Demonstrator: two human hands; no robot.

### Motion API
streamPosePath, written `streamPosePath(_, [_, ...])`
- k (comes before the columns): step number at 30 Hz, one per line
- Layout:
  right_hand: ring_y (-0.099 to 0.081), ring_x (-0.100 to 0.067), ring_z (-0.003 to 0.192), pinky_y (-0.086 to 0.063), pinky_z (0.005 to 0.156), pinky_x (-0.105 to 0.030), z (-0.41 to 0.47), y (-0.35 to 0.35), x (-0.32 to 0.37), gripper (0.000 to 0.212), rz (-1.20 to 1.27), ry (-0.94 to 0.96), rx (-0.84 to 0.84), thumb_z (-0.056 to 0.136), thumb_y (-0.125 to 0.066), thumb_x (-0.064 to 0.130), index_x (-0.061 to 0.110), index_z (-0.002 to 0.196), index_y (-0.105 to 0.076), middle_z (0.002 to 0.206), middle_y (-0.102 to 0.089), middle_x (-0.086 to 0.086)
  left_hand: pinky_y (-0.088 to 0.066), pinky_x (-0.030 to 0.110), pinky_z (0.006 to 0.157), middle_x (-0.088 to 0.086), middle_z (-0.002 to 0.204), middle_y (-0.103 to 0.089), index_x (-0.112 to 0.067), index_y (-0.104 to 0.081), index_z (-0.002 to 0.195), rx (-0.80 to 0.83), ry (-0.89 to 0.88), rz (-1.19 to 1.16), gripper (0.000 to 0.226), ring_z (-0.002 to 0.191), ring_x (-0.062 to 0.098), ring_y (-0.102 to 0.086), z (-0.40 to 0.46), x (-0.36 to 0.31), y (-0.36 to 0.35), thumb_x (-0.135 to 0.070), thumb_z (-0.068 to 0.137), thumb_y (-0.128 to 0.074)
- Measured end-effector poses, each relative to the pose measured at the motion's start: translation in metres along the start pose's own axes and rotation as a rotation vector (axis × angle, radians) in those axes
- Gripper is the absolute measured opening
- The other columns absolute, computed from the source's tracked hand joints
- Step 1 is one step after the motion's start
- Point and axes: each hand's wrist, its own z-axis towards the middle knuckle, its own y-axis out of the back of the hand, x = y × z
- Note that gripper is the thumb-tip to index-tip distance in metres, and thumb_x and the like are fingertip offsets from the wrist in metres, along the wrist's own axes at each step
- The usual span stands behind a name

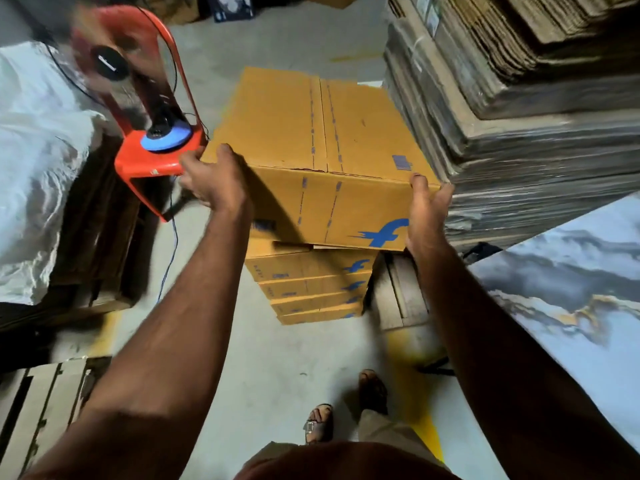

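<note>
A yellow cardboard box (311, 126) with blue tape and a blue logo sits on top of a stack of similar yellow boxes (304, 271) on the floor, slightly askew to the stack. My left hand (211, 181) grips its near left corner, thumb on the top edge and fingers round the side. At the near right corner my right hand (427, 213) holds the box, thumb on the top edge and palm against the right side.
A red plastic stand (156, 161) carrying a blue disc and a black device stands close to the box's left. Tall piles of flattened cardboard (519, 133) rise on the right. A marble-patterned surface (571, 271) is at near right, white sacks (31, 168) at left, a wooden pallet (41, 403) at lower left.
</note>
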Motion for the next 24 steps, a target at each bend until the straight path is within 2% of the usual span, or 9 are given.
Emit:
streamPosePath(3, [-0.053, -0.016, 0.099, -0.04, 0.075, -0.026, -0.027, 0.016, 0.018, 0.045, 0.078, 0.052, -0.093, 0.092, -0.061, 0.029, 0.011, 0.129, -0.043, 0.121, -0.054, -0.004, -0.038, 0.025, 0.078, 0.005, 0.108, -0.043, -0.017, -0.057, 0.122, -0.014, -0.069, -0.04, 0.038, 0.098, 0.025, -0.053, -0.01, -0.024, 0.01, -0.029, 0.086, -0.059])
streamPosePath(5, [-0.056, -0.015, 0.094, -0.04, 0.066, -0.025, -0.041, 0.03, 0.029, 0.041, 0.103, 0.078, -0.125, 0.092, -0.06, 0.031, 0.012, 0.125, -0.044, 0.116, -0.057, -0.004, -0.033, 0.024, 0.074, 0.004, 0.109, -0.044, -0.017, -0.057, 0.122, 0.003, -0.079, -0.064, 0.036, 0.092, 0.02, -0.049, -0.021, -0.037, 0.018, -0.028, 0.088, -0.057])
streamPosePath(7, [-0.058, -0.012, 0.09, -0.041, 0.063, -0.026, -0.053, 0.047, 0.035, 0.039, 0.108, 0.098, -0.134, 0.093, -0.06, 0.033, 0.014, 0.122, -0.043, 0.111, -0.06, -0.002, -0.031, 0.023, 0.073, 0.006, 0.115, -0.047, -0.016, -0.056, 0.122, 0.021, -0.083, -0.089, 0.034, 0.086, 0.016, -0.043, -0.034, -0.044, 0.025, -0.026, 0.089, -0.056])
streamPosePath(10, [-0.056, -0.006, 0.081, -0.042, 0.063, -0.024, -0.071, 0.075, 0.04, 0.036, 0.135, 0.136, -0.2, 0.092, -0.061, 0.033, 0.013, 0.118, -0.046, 0.103, -0.062, 0.003, -0.038, 0.025, 0.08, 0.008, 0.114, -0.049, -0.015, -0.058, 0.118, 0.057, -0.079, -0.142, 0.033, 0.088, 0.019, -0.047, -0.062, -0.048, 0.038, -0.026, 0.087, -0.057])
streamPosePath(13, [-0.056, -0.004, 0.079, -0.042, 0.065, -0.021, -0.09, 0.11, 0.043, 0.034, 0.143, 0.184, -0.267, 0.09, -0.063, 0.031, 0.012, 0.114, -0.049, 0.096, -0.061, 0.008, -0.039, 0.023, 0.071, 0.011, 0.116, -0.049, -0.014, -0.059, 0.115, 0.104, -0.071, -0.193, 0.031, 0.093, 0.023, -0.053, -0.095, -0.044, 0.053, -0.024, 0.086, -0.059])
streamPosePath(16, [-0.055, -0.007, 0.081, -0.041, 0.063, -0.017, -0.112, 0.157, 0.047, 0.029, 0.132, 0.213, -0.292, 0.089, -0.063, 0.032, 0.017, 0.107, -0.047, 0.101, -0.061, 0.004, -0.034, 0.011, 0.055, 0.011, 0.118, -0.045, -0.014, -0.058, 0.114, 0.146, -0.053, -0.233, 0.029, 0.084, 0.018, -0.052, -0.139, -0.041, 0.072, -0.022, 0.086, -0.058])
streamPosePath(20, [-0.056, -0.008, 0.076, -0.046, 0.066, -0.026, -0.147, 0.237, 0.051, 0.031, 0.151, 0.244, -0.35, 0.088, -0.063, 0.035, 0.018, 0.104, -0.042, 0.093, -0.06, 0.007, -0.04, 0.024, 0.072, 0.008, 0.117, -0.053, -0.018, -0.059, 0.114, 0.183, -0.057, -0.251, 0.033, 0.086, 0.02, -0.054, -0.209, -0.034, 0.097, -0.029, 0.084, -0.058])
streamPosePath(22, [-0.057, -0.012, 0.076, -0.048, 0.068, -0.029, -0.167, 0.284, 0.05, 0.033, 0.156, 0.261, -0.379, 0.087, -0.062, 0.037, 0.017, 0.102, -0.041, 0.091, -0.059, 0.007, -0.039, 0.024, 0.069, 0.009, 0.119, -0.055, -0.02, -0.058, 0.114, 0.246, -0.042, -0.303, 0.036, 0.083, 0.017, -0.054, -0.251, -0.029, 0.108, -0.033, 0.08, -0.057])
streamPosePath(24, [-0.058, -0.014, 0.079, -0.049, 0.071, -0.032, -0.187, 0.332, 0.047, 0.033, 0.153, 0.28, -0.434, 0.086, -0.062, 0.038, 0.017, 0.101, -0.04, 0.092, -0.059, 0.006, -0.034, 0.015, 0.061, 0.009, 0.122, -0.049, -0.019, -0.056, 0.118, 0.293, -0.056, -0.296, 0.034, 0.081, 0.01, -0.045, -0.294, -0.024, 0.112, -0.03, 0.086, -0.056])
